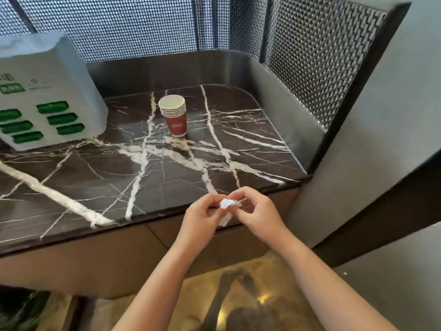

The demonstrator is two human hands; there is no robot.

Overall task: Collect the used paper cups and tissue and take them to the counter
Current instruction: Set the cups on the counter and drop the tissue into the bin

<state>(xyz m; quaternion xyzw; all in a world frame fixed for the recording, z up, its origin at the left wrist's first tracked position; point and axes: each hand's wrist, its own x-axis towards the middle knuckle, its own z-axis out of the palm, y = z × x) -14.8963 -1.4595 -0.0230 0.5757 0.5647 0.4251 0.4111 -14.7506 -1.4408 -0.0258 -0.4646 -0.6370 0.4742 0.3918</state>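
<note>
Together, left hand (202, 219) and right hand (259, 217), each grip a tight pinch on the tissue (228, 203), near the counter (95, 187) edge.

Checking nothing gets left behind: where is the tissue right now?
In the head view, the tissue is held between the left hand and right hand, just right of centre at the near edge of the marble counter, nearer than the cup stack.
</note>
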